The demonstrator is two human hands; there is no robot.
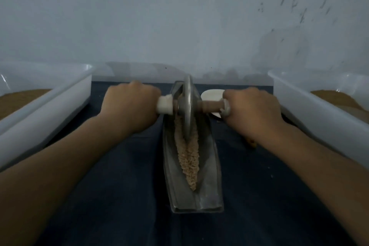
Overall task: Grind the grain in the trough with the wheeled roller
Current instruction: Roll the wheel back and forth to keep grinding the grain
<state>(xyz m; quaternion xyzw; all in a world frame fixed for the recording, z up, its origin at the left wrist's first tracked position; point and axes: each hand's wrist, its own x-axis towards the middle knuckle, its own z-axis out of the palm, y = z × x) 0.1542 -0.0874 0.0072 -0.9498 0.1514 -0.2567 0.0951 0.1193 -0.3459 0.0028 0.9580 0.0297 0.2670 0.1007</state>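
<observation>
A long metal trough [209, 181] lies lengthwise on a dark blue cloth, pointing away from me. A strip of light brown grain [188, 158] runs along its groove. The wheeled roller's metal disc [187, 106] stands upright in the groove near the trough's far end. My left hand [129, 104] grips the roller's left handle, whose white end cap shows beside the disc. My right hand [253, 110] grips the right handle on the brown axle. Both arms are stretched forward.
A white plastic tub [46, 106] with brown powder stands at the left, and another white tub [319, 110] with brown powder at the right. A small white dish [211, 94] sits behind the right hand. A pale wall rises close behind the cloth's far edge.
</observation>
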